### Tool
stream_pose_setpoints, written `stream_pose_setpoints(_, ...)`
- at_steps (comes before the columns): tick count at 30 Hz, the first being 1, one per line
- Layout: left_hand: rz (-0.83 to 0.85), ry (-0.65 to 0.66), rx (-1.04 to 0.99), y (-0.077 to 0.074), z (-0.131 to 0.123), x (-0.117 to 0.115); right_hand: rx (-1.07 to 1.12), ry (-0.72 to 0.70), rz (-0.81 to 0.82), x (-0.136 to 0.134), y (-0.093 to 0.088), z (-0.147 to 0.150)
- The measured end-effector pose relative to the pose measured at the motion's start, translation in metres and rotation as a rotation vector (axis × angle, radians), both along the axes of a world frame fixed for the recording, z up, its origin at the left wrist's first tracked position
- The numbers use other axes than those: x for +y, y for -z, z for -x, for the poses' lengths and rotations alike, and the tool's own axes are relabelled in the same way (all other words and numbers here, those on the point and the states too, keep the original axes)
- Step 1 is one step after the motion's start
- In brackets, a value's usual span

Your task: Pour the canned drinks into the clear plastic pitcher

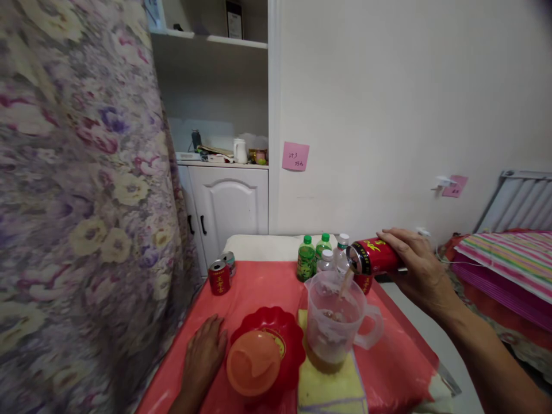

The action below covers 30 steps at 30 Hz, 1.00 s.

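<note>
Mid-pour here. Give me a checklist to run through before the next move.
1. Red cylindrical metal can gripped in the right hand: ok, tilted.
2. Thin brownish stream falling inside the translucent plastic handled jug: ok.
3. Jug standing on the yellow folded cloth: ok.
4. Liquid below the jug's rim: ok.
5. Left hand steadying the jug: not ok, it rests beside the red scalloped plate.
6. Amount remaining in the can: cannot tell.

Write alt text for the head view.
A right hand tips a red can over a translucent jug, pouring liquid in. The left hand rests on the red-covered table beside a scalloped red dish; capped bottles stand behind the jug.
</note>
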<state>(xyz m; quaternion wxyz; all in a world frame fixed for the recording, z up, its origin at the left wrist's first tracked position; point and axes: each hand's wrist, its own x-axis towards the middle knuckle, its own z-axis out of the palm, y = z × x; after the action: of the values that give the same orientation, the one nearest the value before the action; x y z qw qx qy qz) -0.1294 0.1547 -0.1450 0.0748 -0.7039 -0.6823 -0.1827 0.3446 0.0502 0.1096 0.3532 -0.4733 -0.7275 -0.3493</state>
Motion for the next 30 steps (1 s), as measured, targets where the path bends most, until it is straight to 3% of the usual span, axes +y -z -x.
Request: stream_pose_setpoints(30, 0.039, -0.007, 0.006, -0.0093, -0.0048, -0.0049, -0.086, 0.038, -0.015, 0.0011, -0.0061, -0.0022)
